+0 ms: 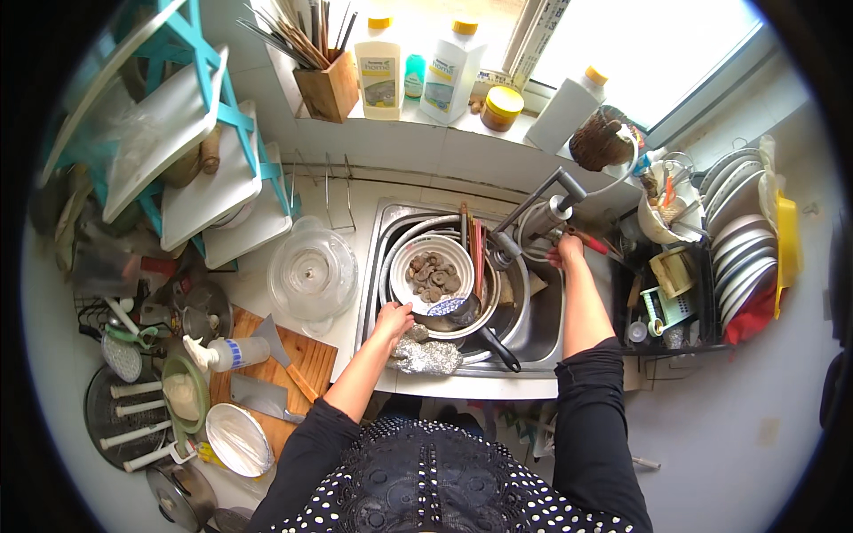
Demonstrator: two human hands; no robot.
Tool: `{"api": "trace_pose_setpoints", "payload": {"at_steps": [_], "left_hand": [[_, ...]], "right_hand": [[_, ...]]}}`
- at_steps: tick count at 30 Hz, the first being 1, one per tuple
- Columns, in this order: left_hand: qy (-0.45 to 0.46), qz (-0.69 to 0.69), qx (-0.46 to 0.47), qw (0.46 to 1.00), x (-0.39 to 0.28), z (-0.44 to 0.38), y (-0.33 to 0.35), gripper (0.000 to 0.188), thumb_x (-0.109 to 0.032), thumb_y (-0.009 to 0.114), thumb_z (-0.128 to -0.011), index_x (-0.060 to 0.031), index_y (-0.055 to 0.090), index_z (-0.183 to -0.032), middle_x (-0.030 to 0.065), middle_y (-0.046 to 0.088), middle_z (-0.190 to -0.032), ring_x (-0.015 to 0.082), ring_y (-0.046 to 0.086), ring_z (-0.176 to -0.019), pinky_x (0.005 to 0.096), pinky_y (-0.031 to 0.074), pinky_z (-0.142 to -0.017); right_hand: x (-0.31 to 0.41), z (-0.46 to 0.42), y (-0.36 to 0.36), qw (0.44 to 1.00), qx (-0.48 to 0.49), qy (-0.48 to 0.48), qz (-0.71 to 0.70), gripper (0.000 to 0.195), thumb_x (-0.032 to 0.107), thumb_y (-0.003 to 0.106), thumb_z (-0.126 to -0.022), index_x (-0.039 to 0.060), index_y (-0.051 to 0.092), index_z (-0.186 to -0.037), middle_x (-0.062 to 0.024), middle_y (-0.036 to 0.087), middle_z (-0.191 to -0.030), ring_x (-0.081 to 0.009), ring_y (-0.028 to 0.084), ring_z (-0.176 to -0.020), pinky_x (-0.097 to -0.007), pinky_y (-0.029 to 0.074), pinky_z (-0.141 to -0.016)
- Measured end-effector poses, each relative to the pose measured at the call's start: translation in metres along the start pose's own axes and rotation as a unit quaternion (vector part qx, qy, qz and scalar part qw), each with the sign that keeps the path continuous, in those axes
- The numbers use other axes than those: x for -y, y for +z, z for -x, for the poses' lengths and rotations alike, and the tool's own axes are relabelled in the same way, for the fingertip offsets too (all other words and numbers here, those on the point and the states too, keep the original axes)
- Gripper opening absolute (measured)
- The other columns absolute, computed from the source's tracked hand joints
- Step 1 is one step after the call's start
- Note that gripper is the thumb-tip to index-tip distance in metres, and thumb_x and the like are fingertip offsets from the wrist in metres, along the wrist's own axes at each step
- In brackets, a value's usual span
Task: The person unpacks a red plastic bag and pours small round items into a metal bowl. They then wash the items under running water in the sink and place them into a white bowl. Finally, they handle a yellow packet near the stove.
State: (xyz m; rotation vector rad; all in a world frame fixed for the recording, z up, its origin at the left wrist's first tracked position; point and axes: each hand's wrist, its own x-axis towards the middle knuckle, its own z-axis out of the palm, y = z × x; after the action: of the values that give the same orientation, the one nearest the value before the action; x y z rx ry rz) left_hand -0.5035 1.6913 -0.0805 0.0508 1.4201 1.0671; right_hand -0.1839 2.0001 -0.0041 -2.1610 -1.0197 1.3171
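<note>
My left hand [396,320] is at the lower left rim of a white bowl [400,261] that holds brown, dried-looking pieces, perhaps mushrooms; its fingers touch the rim. The bowl rests on nested pots and bowls in the left basin of a steel sink [373,286]. Beside it lie chopsticks [477,246] and a ladle with a black handle [501,350]. My right hand [568,252] reaches to the base of the grey faucet [543,216], by its lever; the exact grip is hidden. Near my left hand lies a silvery scouring cloth [426,356].
A clear plastic lid [312,270] lies left of the sink. Farther left, a cleaver [260,398] and a spatula [286,356] rest on a wooden board [323,353]. Bottles [378,73] line the windowsill. On the right stands a black dish rack [708,293] with plates [746,266].
</note>
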Motion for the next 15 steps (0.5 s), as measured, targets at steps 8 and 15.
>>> {"api": "trace_pose_setpoints", "payload": {"at_steps": [8, 15], "left_hand": [[-0.031, 0.049, 0.003, 0.998, 0.002, -0.037, 0.011, 0.027, 0.000, 0.044, -0.090, 0.0062, 0.041, -0.116, 0.0205, 0.057, -0.108, 0.0332, 0.064, -0.088, 0.0398, 0.061, -0.069], [0.014, 0.018, -0.015, 1.000, -0.009, -0.015, 0.023, 0.026, 0.003, 0.045, -0.087, 0.0092, 0.043, -0.112, 0.0215, 0.060, -0.102, 0.0305, 0.066, -0.081, 0.0344, 0.061, -0.064]], "right_hand": [[-0.019, 0.008, 0.015, 0.997, -0.015, -0.066, -0.035, 0.040, 0.036, 0.032, -0.098, 0.0042, 0.053, -0.087, -0.0062, 0.056, -0.064, -0.0179, 0.058, -0.048, -0.0285, 0.046, -0.041], [-0.046, 0.012, 0.026, 0.992, -0.013, -0.090, -0.082, 0.033, 0.028, 0.031, -0.096, 0.0040, 0.053, -0.093, -0.0070, 0.055, -0.065, -0.0178, 0.057, -0.049, -0.0302, 0.044, -0.042]]}}
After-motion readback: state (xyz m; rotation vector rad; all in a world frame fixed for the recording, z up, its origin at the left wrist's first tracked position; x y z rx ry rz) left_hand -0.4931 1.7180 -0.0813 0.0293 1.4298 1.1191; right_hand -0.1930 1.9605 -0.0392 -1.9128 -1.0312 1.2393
